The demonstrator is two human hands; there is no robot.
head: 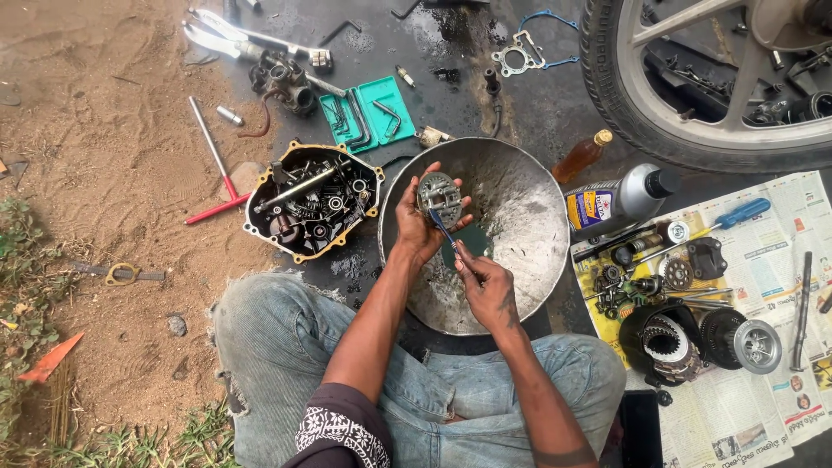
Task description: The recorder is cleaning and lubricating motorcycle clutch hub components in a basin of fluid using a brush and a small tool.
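Fingers [414, 208] of the left hand [416, 227] are wrapped round a plate [439, 194], best kept steady over the basin [520, 199] while the brush [446, 232], pinched in the right hand [485, 286], is worked across it.

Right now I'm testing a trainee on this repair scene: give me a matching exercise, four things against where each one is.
Things:
1. round metal part
2. brush
3. engine cover
4. blue-handled screwdriver

Places:
A. on the newspaper
B. in the left hand
C. in the right hand
D. on the ground beside the metal basin

Pairs: 1-B, 2-C, 3-D, 4-A
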